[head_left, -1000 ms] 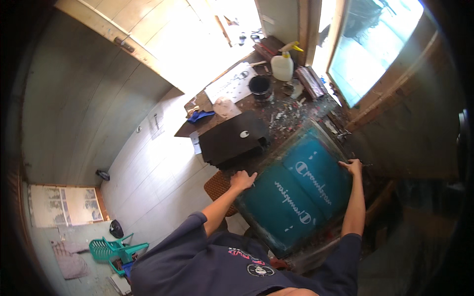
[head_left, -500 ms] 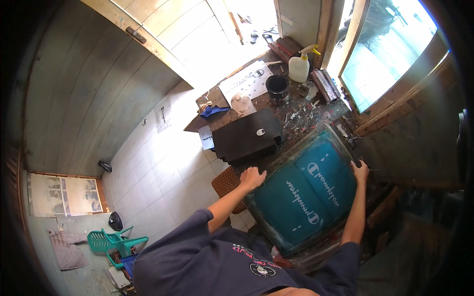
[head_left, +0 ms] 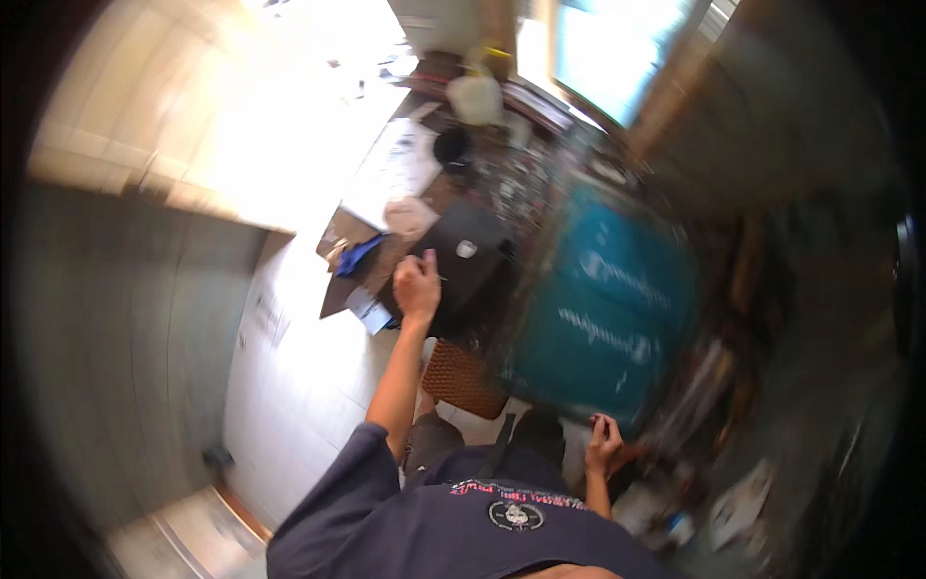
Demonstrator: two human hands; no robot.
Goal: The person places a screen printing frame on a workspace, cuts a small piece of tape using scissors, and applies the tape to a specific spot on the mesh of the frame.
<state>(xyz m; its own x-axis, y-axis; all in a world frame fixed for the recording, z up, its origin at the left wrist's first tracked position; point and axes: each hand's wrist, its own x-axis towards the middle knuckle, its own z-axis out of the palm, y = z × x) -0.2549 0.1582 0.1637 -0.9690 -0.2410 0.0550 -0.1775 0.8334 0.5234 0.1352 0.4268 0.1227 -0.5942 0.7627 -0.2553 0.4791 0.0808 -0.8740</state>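
My left hand (head_left: 417, 280) is over the stack of black sheets (head_left: 463, 275) bearing a small white logo; its fingers are curled, and what they hold, if anything, is unclear. My right hand (head_left: 602, 444) is at the lower edge of a framed printing screen (head_left: 598, 299) with a teal field and white script, its fingers curled, their grip blurred. A white paper (head_left: 386, 174), a blue cloth (head_left: 357, 253) and a pale pinkish item (head_left: 409, 216) lie near the stack.
The cluttered wooden bench (head_left: 521, 193) also holds a black pot (head_left: 451, 148) and a spray bottle (head_left: 475, 99). A woven brown seat (head_left: 463, 376) is below. An open doorway (head_left: 309, 96), a window (head_left: 612, 48) and a grey wall panel (head_left: 125, 357) surround the bench.
My left hand has left the screen's left edge and moved up-left to the black stack. My right hand has dropped from the right side to the lower edge. The view has swung and blurred.
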